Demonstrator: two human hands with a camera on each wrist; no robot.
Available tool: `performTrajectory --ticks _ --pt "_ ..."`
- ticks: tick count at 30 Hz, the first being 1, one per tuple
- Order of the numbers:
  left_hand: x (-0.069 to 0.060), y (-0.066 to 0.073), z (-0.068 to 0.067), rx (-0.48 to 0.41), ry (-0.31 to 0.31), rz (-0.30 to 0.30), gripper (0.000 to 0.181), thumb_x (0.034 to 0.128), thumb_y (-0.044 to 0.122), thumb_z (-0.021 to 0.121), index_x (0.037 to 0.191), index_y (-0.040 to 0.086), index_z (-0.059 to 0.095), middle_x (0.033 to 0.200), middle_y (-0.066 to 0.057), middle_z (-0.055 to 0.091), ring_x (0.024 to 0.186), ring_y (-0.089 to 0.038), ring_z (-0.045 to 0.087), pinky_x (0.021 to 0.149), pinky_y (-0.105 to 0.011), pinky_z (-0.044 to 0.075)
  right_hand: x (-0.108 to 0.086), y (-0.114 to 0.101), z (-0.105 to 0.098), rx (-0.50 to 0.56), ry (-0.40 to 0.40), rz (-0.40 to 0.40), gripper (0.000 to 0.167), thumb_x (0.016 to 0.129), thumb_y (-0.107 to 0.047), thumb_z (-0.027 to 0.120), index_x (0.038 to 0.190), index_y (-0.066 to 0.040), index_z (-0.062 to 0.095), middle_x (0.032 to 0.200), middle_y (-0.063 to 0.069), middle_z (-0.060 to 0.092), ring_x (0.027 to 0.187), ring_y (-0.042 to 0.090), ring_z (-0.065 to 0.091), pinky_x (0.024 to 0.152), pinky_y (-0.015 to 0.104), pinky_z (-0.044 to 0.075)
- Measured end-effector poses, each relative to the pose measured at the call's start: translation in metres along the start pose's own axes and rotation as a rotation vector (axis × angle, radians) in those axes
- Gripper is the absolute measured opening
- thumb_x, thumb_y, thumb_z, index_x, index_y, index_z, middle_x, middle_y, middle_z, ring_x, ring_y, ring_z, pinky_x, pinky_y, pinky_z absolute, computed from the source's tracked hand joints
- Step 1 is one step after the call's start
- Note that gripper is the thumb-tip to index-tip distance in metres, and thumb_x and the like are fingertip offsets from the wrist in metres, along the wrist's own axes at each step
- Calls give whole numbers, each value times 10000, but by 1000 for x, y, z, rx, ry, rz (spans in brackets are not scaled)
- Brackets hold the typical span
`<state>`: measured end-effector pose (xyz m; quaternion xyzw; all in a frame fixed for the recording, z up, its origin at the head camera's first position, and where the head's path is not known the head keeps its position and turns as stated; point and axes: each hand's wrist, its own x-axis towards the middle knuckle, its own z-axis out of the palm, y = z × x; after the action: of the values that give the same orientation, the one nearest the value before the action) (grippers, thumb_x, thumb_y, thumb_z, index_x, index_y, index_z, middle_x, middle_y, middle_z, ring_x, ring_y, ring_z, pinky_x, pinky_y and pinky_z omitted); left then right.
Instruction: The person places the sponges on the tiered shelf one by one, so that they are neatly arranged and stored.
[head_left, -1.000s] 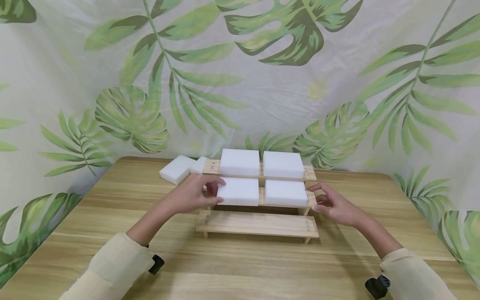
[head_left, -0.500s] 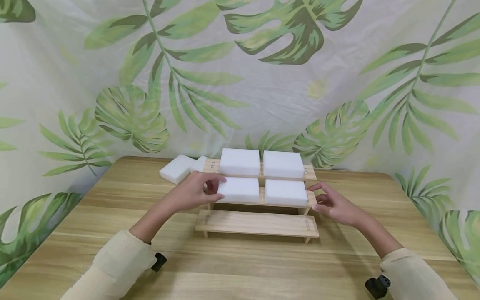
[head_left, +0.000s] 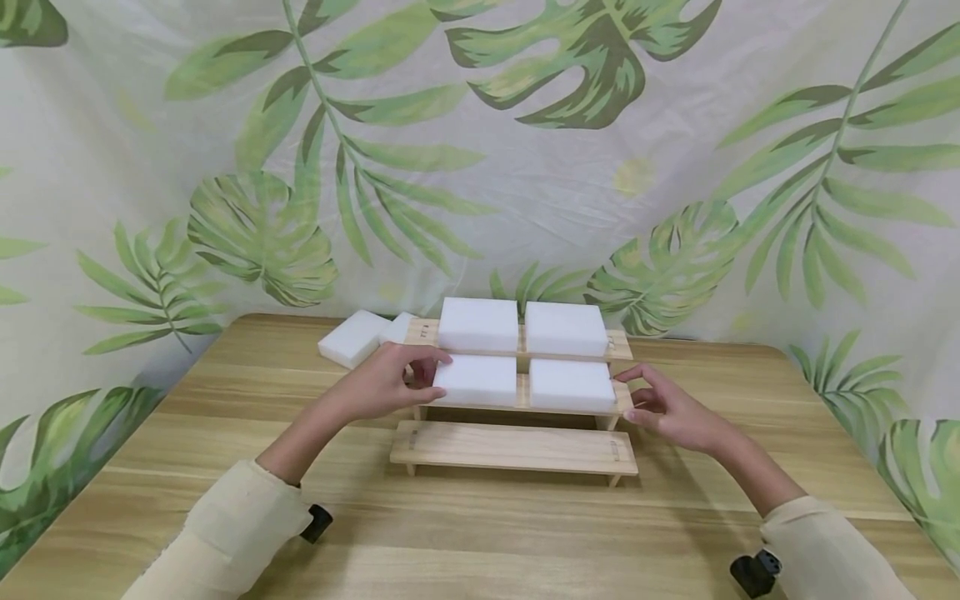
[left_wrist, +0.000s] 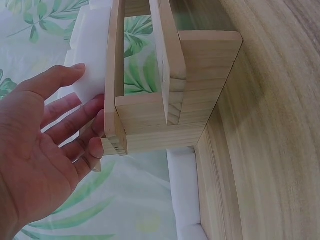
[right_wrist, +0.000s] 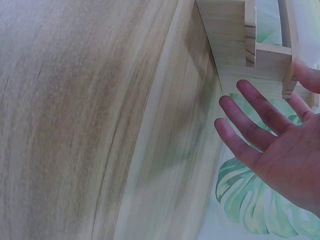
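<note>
On the grained wooden stand (head_left: 517, 444) sit 4 white rectangular blocks (head_left: 478, 323).

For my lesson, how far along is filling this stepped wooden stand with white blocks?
Looks done: the top step carries two white blocks.
In hand: the middle step bears two; the left hand holds its left block, the right hand is at its right end.
Likely remaining: the bottom step is bare, and two loose blocks lie on the table.
</note>
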<state>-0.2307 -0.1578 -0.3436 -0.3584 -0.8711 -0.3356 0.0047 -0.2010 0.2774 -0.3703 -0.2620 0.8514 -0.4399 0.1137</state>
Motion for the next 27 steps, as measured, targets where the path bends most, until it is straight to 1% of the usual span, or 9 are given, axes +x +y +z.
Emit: performTrajectory --ticks 5,10,15,20,22,25,27 --pt "0 -2 0 -11 4 3 278 893 60 801 1140 -23 703 787 30 627 722 -101 582 711 -373 552 1 -1 1 -1 3 1 425 1038 -46 599 1380 61 369 1252 292 615 1125 377 656 852 318 543" --pt "-1 -2 -1 -9 3 14 285 896 68 802 1146 -18 699 791 27 630 728 -114 586 709 -358 546 1 -1 2 6 2 -16 430 1034 -41 607 1379 60 369 1242 290 625 1113 379 663 839 327 546" --pt "-2 -1 -2 -4 -3 23 300 900 74 797 1167 -15 692 810 33 630 753 -143 599 722 -353 551 1 -2 1 15 -1 -11 438 1030 -27 606 1386 64 365 1203 272 656 1105 387 665 835 323 542" --pt "-8 -2 -8 -9 31 54 288 900 90 804 1158 4 708 828 43 651 775 -161 622 693 -377 549 1 -2 1 23 -3 -5 442 1030 -24 603 1388 65 360 1201 273 658 1108 392 662 840 324 541" --pt "-11 -3 -11 -9 49 47 286 900 103 809 1159 22 718 836 49 661 789 -154 630 691 -370 545 1 -1 1 25 -4 -3 442 1031 -28 604 1388 63 360 1203 275 657 1110 394 661 839 329 542" --pt "-18 -7 -16 -7 71 13 297 893 113 818 1162 32 721 849 50 660 810 -156 624 679 -335 528 1 -1 1 25 -3 -2 444 1031 -31 606 1389 60 360 1199 272 662 1108 397 662 836 332 542" --pt "-22 -10 -19 5 86 -11 306 888 116 823 1163 34 719 856 44 661 821 -164 623 696 -336 530 1 -1 1 26 -2 -2 446 1030 -31 608 1390 59 361 1195 270 664 1105 399 663 834 332 542"
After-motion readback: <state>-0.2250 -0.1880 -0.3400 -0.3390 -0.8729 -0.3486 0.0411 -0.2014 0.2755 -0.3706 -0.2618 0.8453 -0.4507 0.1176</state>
